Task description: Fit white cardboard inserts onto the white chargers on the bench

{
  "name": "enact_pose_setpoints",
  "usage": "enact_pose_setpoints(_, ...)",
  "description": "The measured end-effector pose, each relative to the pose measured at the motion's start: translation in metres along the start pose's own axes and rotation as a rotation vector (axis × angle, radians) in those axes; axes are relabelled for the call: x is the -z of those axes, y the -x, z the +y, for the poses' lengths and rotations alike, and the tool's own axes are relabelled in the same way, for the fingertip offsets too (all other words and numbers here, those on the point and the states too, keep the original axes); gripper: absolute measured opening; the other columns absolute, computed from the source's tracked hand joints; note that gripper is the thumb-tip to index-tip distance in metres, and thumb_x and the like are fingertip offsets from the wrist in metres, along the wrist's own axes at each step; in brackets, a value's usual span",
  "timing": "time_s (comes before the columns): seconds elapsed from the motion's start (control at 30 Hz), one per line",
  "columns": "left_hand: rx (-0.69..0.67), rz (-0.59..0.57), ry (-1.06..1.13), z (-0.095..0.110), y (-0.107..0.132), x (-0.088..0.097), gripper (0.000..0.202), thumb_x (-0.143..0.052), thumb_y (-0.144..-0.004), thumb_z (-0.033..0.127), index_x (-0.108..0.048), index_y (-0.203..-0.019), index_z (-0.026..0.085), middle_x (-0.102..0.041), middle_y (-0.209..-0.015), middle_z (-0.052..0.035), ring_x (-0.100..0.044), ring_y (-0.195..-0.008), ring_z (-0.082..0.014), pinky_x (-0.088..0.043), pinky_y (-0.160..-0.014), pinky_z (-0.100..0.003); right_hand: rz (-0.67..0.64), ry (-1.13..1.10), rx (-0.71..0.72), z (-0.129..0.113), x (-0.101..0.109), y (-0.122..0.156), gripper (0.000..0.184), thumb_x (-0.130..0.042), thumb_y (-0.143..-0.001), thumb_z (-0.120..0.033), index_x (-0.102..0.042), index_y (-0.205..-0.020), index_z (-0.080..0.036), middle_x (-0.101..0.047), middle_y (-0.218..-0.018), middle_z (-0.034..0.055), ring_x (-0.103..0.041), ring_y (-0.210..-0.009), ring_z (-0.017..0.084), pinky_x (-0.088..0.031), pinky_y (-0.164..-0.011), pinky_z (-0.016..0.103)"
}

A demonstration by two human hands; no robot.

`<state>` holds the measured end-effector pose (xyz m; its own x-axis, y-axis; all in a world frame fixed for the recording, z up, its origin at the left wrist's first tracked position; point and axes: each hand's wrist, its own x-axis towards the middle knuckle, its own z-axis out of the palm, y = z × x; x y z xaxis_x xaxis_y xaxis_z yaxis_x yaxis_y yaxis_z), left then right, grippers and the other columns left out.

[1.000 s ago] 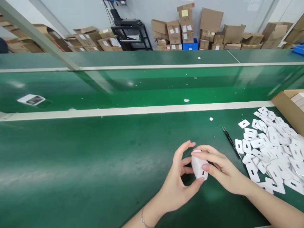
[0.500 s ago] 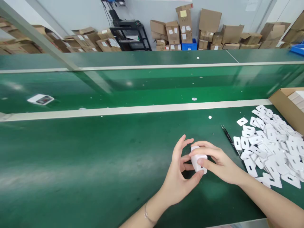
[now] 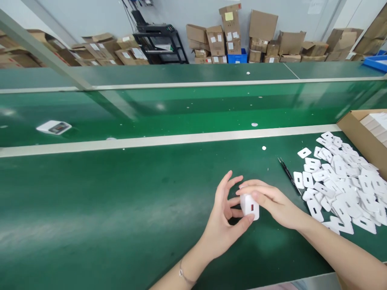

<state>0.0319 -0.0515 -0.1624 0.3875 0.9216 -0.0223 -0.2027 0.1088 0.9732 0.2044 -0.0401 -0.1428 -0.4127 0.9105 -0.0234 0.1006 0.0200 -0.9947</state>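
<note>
1. Charger (image 3: 250,206): small white block, red port face turned up toward the camera. It is held just above the bench (image 3: 121,201) at near centre, between both hands, so the port side stays in plain sight.
2. Left hand (image 3: 225,221): thumb braced under the charger's lower edge and palm cupping its side. The upper fingers are spread and lifted, which leaves the face uncovered. Thin bracelet (image 3: 182,274) at the wrist.
3. Right hand (image 3: 275,203): fingers closed over the charger's top and far side, pinning it against the left thumb.
4. Plates (image 3: 341,181): loose heap of white slotted pieces on the bench, near the right hand and within easy reach.
5. Tweezers (image 3: 288,175): black, lying flat between the hands and the plates.
6. Box (image 3: 359,137): open carton at the right edge, just beyond the plates. White items inside, type unclear.
7. Belt (image 3: 181,108): green lane past the bench rail, carrying one flat white item (image 3: 53,127) far left.
</note>
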Motion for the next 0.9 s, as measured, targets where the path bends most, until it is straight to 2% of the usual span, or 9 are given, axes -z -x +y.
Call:
enact_pose_setpoints(0.07,-0.007,0.0,0.002,0.0,0.001,0.0,0.08,-0.07,-0.079,0.021,-0.022,-0.138,0.048,-0.03,-0.147,-0.0075,-0.065,-0.086,-0.0139,-0.059,-0.065,-0.026,-0.016,0.025,0.011,-0.001,0.001,0.001,0.034,-0.041,-0.098,-0.041,-0.068,-0.111,-0.025,-0.06,-0.124,0.0064,-0.048,-0.124,0.019,-0.036,-0.108,0.038)
enact_pose_setpoints(0.23,-0.018,0.014,0.008,-0.005,-0.002,0.001,0.079,-0.071,-0.078,0.022,-0.025,-0.138,0.046,-0.032,-0.146,-0.0079,-0.064,-0.083,-0.0131,-0.058,-0.06,-0.023,0.048,0.055,0.035,-0.002,-0.005,0.001,0.035,-0.04,-0.098,-0.042,-0.07,-0.098,-0.023,-0.063,-0.113,0.007,-0.051,-0.118,0.021,-0.041,-0.103,0.037)
enact_pose_setpoints(0.4,0.033,0.082,-0.032,-0.008,-0.004,-0.002,0.076,-0.072,-0.077,0.023,-0.029,-0.137,0.042,-0.035,-0.142,-0.0078,-0.063,-0.087,-0.0147,-0.057,-0.058,-0.022,0.081,0.086,0.037,-0.001,-0.01,-0.001,0.035,-0.04,-0.098,-0.042,-0.07,-0.099,-0.022,-0.063,-0.113,0.0081,-0.051,-0.119,0.022,-0.04,-0.104,0.041)
enact_pose_setpoints(0.53,0.016,-0.021,-0.159,-0.005,0.0,-0.005,0.086,-0.071,-0.075,0.013,-0.023,-0.139,0.046,-0.027,-0.149,-0.0042,-0.059,-0.108,-0.0193,-0.057,-0.082,-0.031,0.13,0.019,0.0,0.001,-0.009,-0.001,0.036,-0.042,-0.096,-0.046,-0.071,-0.099,-0.024,-0.062,-0.114,0.0075,-0.053,-0.116,0.023,-0.043,-0.102,0.041)
enact_pose_setpoints(0.6,0.014,-0.059,-0.134,-0.004,0.001,-0.004,0.089,-0.073,-0.075,0.014,-0.022,-0.139,0.047,-0.022,-0.152,-0.0032,-0.055,-0.114,-0.0214,-0.056,-0.087,-0.033,0.144,-0.008,-0.008,0.001,-0.008,-0.001,0.037,-0.042,-0.095,-0.048,-0.071,-0.099,-0.024,-0.062,-0.114,0.0069,-0.054,-0.116,0.023,-0.046,-0.099,0.04)
enact_pose_setpoints(0.73,0.064,-0.043,-0.013,-0.003,-0.002,0.0,0.08,-0.072,-0.078,0.02,-0.026,-0.136,0.049,-0.021,-0.152,-0.0033,-0.061,-0.099,-0.0164,-0.059,-0.074,-0.028,0.109,0.007,-0.006,0.0,-0.005,0.001,0.038,-0.043,-0.095,-0.049,-0.071,-0.1,-0.025,-0.061,-0.116,0.0071,-0.052,-0.119,0.023,-0.044,-0.102,0.04)
enact_pose_setpoints(0.9,0.042,-0.034,0.001,-0.003,-0.004,0.001,0.081,-0.074,-0.075,0.017,-0.029,-0.134,0.051,-0.023,-0.149,-0.0027,-0.062,-0.092,-0.014,-0.061,-0.071,-0.03,0.064,-0.031,-0.059,-0.002,-0.001,0.002,0.039,-0.041,-0.096,-0.05,-0.071,-0.107,-0.027,-0.058,-0.125,0.006,-0.047,-0.125,0.023,-0.04,-0.107,0.041)
